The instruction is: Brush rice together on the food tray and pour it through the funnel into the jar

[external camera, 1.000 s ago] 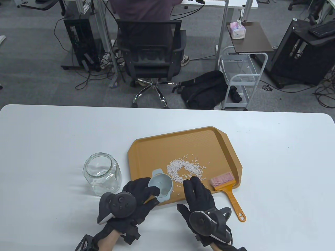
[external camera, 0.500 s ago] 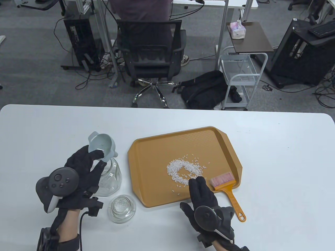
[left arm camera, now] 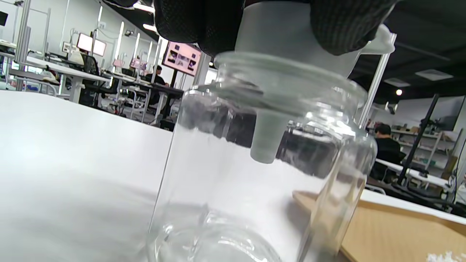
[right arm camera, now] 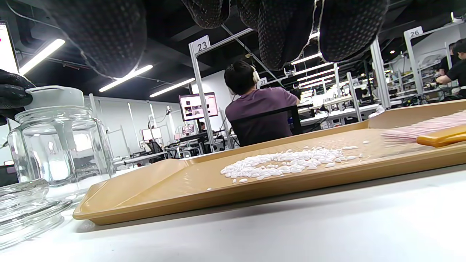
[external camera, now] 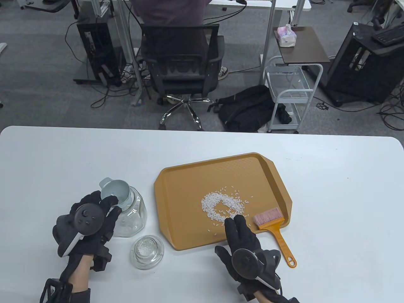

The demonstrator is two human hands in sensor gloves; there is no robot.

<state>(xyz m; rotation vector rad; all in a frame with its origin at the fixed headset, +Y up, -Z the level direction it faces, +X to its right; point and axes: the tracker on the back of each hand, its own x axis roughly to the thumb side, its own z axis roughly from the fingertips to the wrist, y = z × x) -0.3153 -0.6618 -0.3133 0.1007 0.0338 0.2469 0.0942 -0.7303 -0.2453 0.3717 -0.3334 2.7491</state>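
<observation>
Left of the food tray, left hand fingers hold the funnel seated in the jar; right hand fingers relaxed; rice gathered, unpoured.

— What colours are on the table?
— The table is white. The food tray is mustard-orange with white rice on it. The brush has pink bristles and an orange handle.
— And the rest?
— A pale blue-grey funnel, a clear glass jar and lid — and black gloves on the left hand and right hand.
</observation>
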